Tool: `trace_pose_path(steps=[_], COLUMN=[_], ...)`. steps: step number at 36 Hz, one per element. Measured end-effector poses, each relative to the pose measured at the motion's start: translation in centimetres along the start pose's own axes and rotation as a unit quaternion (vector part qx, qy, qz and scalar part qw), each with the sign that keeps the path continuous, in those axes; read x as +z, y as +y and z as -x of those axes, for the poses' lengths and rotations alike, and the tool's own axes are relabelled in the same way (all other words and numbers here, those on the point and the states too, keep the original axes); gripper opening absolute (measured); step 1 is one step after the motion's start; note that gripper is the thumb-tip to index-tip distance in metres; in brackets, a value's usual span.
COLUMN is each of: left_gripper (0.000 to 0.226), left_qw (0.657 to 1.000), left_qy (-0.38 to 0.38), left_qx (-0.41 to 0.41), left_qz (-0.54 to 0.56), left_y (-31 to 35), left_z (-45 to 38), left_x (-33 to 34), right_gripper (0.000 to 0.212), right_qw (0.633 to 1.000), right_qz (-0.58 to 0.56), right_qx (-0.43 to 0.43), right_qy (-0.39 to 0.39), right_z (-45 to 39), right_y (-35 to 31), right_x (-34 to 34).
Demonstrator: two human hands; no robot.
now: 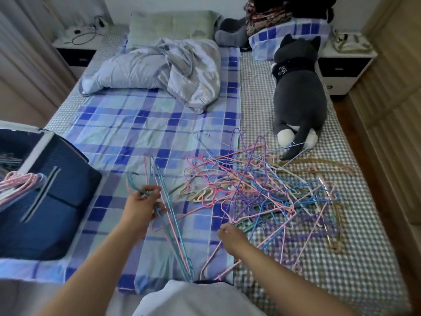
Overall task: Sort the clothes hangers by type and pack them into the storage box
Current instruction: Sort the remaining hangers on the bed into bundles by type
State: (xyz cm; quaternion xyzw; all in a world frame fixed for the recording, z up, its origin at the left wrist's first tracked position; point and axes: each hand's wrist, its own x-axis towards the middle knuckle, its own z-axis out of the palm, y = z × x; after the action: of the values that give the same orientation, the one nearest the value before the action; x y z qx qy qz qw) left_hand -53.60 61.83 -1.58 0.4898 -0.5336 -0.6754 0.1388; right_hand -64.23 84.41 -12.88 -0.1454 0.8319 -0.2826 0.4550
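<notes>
Left hand (142,205) grips a bunch of hangers (169,226) by the hooks. Right hand (229,238) pinches a pink hanger (210,258) (fingers curled) beside the tangled pile (268,190).

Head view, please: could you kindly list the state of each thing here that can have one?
Left hand: grips a bunch of thin teal and pink wire hangers.
Right hand: curled at the near edge of the tangled pile of pastel wire hangers; grip unclear.
Dark blue fabric storage box: open, hangers inside.
Grey plush cat: lying on the bed.
Pale blue quilt: crumpled.
</notes>
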Motion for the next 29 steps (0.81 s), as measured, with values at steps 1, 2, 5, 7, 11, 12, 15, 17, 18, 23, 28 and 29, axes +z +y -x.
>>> trace_pose_path(steps=[1,2,5,7,11,12,15,17,18,23,28,29], left_gripper=[0.014,0.016,0.032,0.041,0.043,0.04,0.03,0.026,0.025,0.029,0.047,0.049], left_qw=[1.0,1.0,0.995,0.989,0.986,0.987,0.988,0.99,0.991,0.991,0.984,0.984], left_qy=[-0.005,-0.012,-0.03,-0.046,-0.079,-0.082,-0.085,-0.092,-0.093,-0.061,-0.07,-0.071], left_qx=[0.006,0.011,-0.001,-0.023,-0.065,-0.065,-0.067,-0.061,-0.058,-0.053,-0.063,-0.06], left_qz=[0.007,0.015,0.098,0.135,0.132,0.125,0.113,0.091,0.079,0.11,0.149,0.153], left_y=[-0.1,-0.2,-0.5,-0.7,-1.5,-1.6,-1.9,-2.0,-2.0,-2.1,-1.3,-1.0], left_z=[0.4,0.7,1.8,2.2,3.2,3.5,4.0,4.3,4.5,5.1,5.2,5.3], left_x=[-0.9,-1.6,-3.0,-3.8,-4.8,-5.0,-5.0,-5.3,-5.4,-5.6,-5.3,-5.0], right_gripper=[0.017,0.013,0.024,0.035,0.045,0.046,0.048,0.05,0.049,0.015,0.023,0.027], right_qw=[0.999,0.998,0.993,0.982,0.938,0.927,0.902,0.892,0.886,0.851,0.793,0.776], right_qz=[0.003,-0.001,-0.073,-0.146,-0.313,-0.342,-0.397,-0.416,-0.428,-0.493,-0.583,-0.605], right_qx=[0.031,0.057,0.097,0.122,0.148,0.154,0.17,0.177,0.176,0.183,0.177,0.179], right_qy=[0.003,0.002,0.003,0.0,-0.014,-0.019,-0.018,-0.02,-0.019,-0.013,-0.018,-0.008], right_z=[-0.5,-0.8,-2.2,-3.5,-6.1,-6.3,-6.8,-7.1,-7.1,-6.2,-5.3,-5.0], right_y=[2.2,3.7,6.4,6.7,6.2,5.5,4.8,4.5,4.2,3.2,3.5,3.5], right_x=[-0.3,-0.7,-1.5,-1.6,-0.9,-0.7,-0.8,-0.4,-0.3,0.2,-0.4,-0.4])
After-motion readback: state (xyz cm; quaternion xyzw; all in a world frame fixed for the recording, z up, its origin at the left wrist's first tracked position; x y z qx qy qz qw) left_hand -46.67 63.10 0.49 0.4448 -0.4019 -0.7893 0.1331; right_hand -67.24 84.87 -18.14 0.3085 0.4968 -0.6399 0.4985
